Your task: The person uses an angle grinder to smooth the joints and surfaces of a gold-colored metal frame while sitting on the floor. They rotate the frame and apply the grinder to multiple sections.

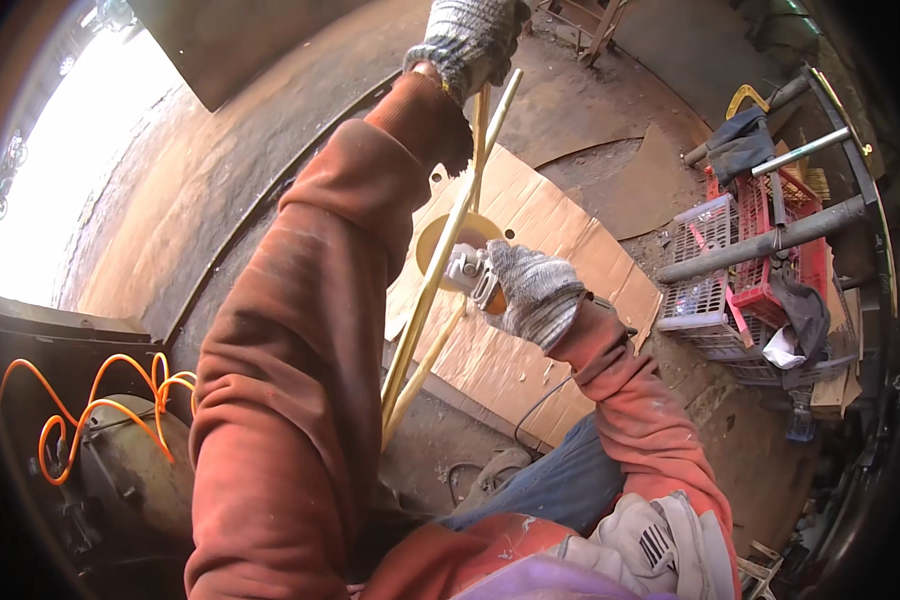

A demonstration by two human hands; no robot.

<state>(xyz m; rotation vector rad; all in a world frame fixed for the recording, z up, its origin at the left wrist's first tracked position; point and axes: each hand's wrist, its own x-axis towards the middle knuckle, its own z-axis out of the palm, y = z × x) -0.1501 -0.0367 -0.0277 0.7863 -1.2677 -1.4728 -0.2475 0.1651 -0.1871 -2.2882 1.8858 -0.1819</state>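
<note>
Both my hands wear grey knitted gloves. Stretched far forward, my left hand (467,42) is closed at the far end of a yellowish metal frame of long narrow bars (432,280); its fingertips are partly hidden. My right hand (538,292) is wrapped round an angle grinder (467,268) with a silver head and a bit of orange body. The grinder's round tan disc (435,240) sits behind a long bar that crosses in front of it. Whether disc and bar touch, I cannot tell. A flattened cardboard sheet (570,240) lies beneath.
Grey and red plastic crates (705,235) stand at the right beside a metal pipe rack (820,232), where a yellow hacksaw (746,98) hangs. An orange coiled hose (105,405) loops over a tank (135,470) at the lower left. A thin dark cord (535,408) runs near my knee.
</note>
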